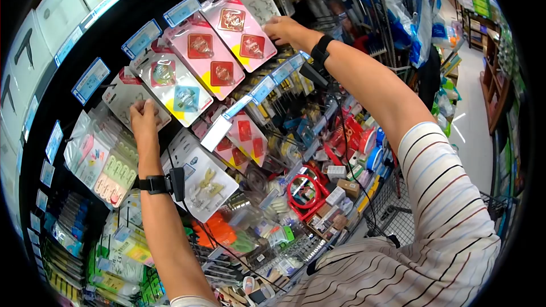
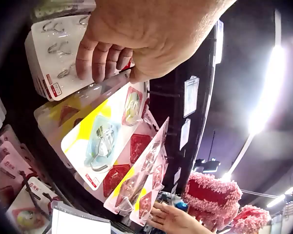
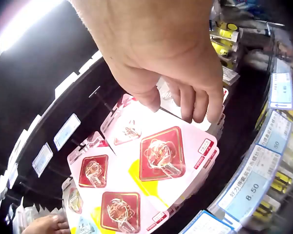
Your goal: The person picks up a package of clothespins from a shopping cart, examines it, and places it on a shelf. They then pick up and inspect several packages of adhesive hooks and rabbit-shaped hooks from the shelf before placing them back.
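On the left, my left hand [image 1: 145, 116] rests against a white card pack of metal hooks [image 2: 56, 48]; its fingers lie over the front and the thumb is at the side edge. Beside it hangs a pack with a green and a blue adhesive hook [image 1: 173, 88]. Farther right, my right hand [image 1: 290, 31] is at another white pack of hooks [image 1: 256, 3]. Its fingertips overlap that pack, with the thumb by the edge of a pink pack with red hooks [image 3: 161, 151]. A second pink pack [image 1: 202, 54] hangs between the hands.
Blue-edged price tags [image 1: 183, 11] line the rack. Below hang more hook packs [image 1: 207, 185] and a red round-framed item [image 1: 304, 190]. Long-handled tools [image 1: 378, 0] stand at upper right, a wire cart [image 1: 398, 224] at lower right, and an aisle [image 1: 472, 113] beyond.
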The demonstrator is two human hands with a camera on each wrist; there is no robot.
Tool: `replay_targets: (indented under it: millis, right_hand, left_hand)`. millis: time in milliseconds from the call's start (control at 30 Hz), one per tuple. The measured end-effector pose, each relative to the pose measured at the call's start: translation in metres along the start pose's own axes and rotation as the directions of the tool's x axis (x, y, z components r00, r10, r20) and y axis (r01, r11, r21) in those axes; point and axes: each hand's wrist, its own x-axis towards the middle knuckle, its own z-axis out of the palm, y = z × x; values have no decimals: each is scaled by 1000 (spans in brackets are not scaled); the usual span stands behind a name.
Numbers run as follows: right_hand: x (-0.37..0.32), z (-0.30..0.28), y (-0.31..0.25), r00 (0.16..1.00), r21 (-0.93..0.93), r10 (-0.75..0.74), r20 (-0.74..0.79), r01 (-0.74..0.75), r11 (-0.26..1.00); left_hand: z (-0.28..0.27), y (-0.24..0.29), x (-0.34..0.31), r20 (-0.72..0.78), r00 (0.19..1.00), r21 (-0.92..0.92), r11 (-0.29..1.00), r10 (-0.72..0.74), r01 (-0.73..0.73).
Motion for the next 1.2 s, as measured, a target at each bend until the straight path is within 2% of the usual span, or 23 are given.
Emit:
replay_targets:
  millis: [100, 267, 400, 533, 633, 700, 767, 867, 967, 1100, 1200]
  right_hand:
    - [-2, 3, 0, 995, 117, -3, 95, -8, 993]
    - [-4, 14, -3, 997, 260, -15, 82, -7, 966]
    - [-11, 21, -10, 997, 310, -68, -25, 72, 948]
    - [-20, 17, -15, 987, 429, -157, 19, 134, 893]
    - [-31, 10, -7, 989, 448, -138, 48, 102, 888]
    - [-51, 15, -3, 997, 492, -77, -24, 79, 867]
    - [-65, 11, 9, 998, 419, -50, -44, 64, 905]
    - [-114, 19, -6, 998, 340, -3, -55, 22, 940]
    - [-149, 32, -8, 1000, 339, 16, -9, -12, 941]
    - [-183, 51, -5, 997, 292, 21, 71, -41, 955]
    - [-208, 68, -22, 994, 299, 53, 93, -79, 951]
  left_hand:
    - [-7, 4, -11, 7, 1000, -23, 999, -31, 31]
    - [-18, 7, -31, 12, 999, -51, 998, -32, 33]
    - [-23, 12, -45, 33, 999, -78, 996, -36, 39]
    - [-25, 24, -63, 55, 997, -118, 991, -50, 57]
    - [-25, 23, -73, 83, 994, -148, 985, -75, 87]
    - [-22, 22, -80, 105, 990, -181, 977, -96, 114]
    - [-17, 26, -93, 125, 985, -222, 964, -121, 146]
    - [-7, 42, -115, 199, 977, -273, 953, -78, 131]
    - [13, 52, -136, 286, 958, -329, 936, -30, 127]
    - [45, 74, -178, 447, 895, -385, 900, -12, 205]
    - [64, 75, -202, 499, 866, -505, 809, -11, 301]
